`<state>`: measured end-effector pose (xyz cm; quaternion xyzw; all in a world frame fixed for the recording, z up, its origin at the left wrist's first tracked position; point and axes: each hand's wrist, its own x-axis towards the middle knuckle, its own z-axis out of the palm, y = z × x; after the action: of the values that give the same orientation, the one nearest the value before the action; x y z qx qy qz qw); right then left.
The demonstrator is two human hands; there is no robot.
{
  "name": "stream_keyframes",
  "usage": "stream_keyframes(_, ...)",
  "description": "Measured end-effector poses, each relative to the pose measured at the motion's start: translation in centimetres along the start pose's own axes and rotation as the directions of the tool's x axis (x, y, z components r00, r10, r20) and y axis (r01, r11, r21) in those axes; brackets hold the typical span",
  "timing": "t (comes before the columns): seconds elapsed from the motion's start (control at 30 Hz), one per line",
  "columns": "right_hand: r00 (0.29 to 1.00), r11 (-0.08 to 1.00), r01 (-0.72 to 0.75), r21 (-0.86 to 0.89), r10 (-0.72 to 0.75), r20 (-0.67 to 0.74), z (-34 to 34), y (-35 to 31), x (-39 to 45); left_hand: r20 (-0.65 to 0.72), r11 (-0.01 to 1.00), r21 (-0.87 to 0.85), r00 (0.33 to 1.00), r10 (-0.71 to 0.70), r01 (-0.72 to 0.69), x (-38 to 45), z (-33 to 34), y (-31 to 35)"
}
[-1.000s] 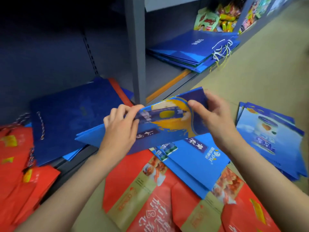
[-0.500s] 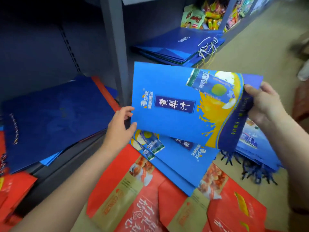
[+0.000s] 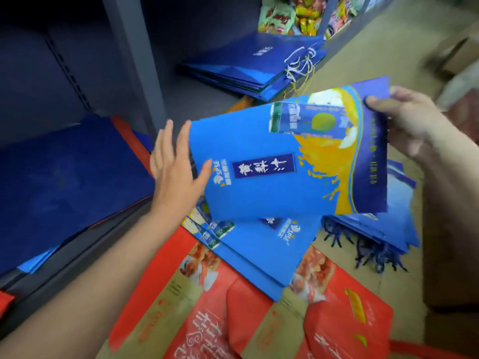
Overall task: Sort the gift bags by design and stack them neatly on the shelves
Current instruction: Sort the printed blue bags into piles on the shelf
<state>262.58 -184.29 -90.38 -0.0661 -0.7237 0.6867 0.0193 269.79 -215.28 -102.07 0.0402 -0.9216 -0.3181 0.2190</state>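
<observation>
My right grip (image 3: 404, 125) pinches the blue gift bag (image 3: 272, 193) at its dark-blue edge. My left grip (image 3: 176, 167), fingers spread, touches its opposite edge. The bag's label writing is too blurred to read.

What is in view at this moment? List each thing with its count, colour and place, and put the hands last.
Light blue paper gift bag with yellow splash print: one, held flat in mid-air at centre.
Matching light blue gift bags: a few, lying on the floor under the held one.
Blue bags with dark cord handles: a pile, floor at right.
Red and tan paper gift bags: several, overlapping on the floor in front.
Dark blue gift bags: a stack, low shelf at left.
Dark blue bags with white cord handles: a stack, next shelf bay.
Snack packets: several, multicoloured, far shelf.
Grey metal shelf upright: one, between the bays.
Left hand: fingers straight, touching the held bag's left edge.
Right hand: grips the bag's right edge.
</observation>
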Motion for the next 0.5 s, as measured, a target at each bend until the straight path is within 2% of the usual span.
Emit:
stream_keyframes(0.07, 0.997, 0.998, 0.065, -0.012, -0.064, 0.038, 0.8, -1.0, -0.4, -0.011, 0.983, 0.117, 0.99, 0.141, -0.138, 1.1, -0.5, 2.2)
stream_keyframes(0.13, 0.987, 0.992, 0.121, -0.028, -0.117, 0.111, 1.6, -1.6, -0.8, 0.078, 0.966, 0.143, 0.976, 0.205, -0.214, 2.0, -0.9, 3.6)
stream_keyframes(0.2, 0.978, 0.976, 0.193, -0.098, -0.184, 0.096, 2.6, -1.9, -0.5, 0.209, 0.974, -0.119, 0.954, 0.215, -0.194, 2.1, -1.0, 4.0)
stream_keyframes(0.27, 0.955, 0.906, 0.29, -0.308, -0.295, 0.032, 4.0, -1.8, 0.6, 0.284, 0.932, -0.359, 0.945, 0.165, -0.055, 1.0, -0.5, 3.1)
stream_keyframes(0.33, 0.922, 0.665, 0.338, -0.666, -0.376, 0.093, 6.0, -1.2, 1.8, 0.259, 0.87, -0.457, 0.963, -0.07, 0.186, -1.4, 0.7, 1.3)
stream_keyframes(0.37, 0.919, 0.542, 0.349, -0.765, -0.358, 0.166, 6.9, -0.4, 1.8, 0.245, 0.807, -0.488, 0.939, -0.24, 0.334, -3.0, 1.5, 0.7)
stream_keyframes(0.43, 0.924, 0.417, 0.381, -0.825, -0.199, 0.327, 8.5, 2.3, 1.1, 0.249, 0.681, -0.486, 0.834, -0.493, 0.548, -6.2, 3.4, -0.2)
stream_keyframes(0.5, 0.899, 0.336, 0.389, -0.858, 0.063, 0.433, 9.0, 6.9, -0.4, 0.344, 0.649, -0.354, 0.739, -0.579, 0.673, -9.0, 5.4, -0.7)
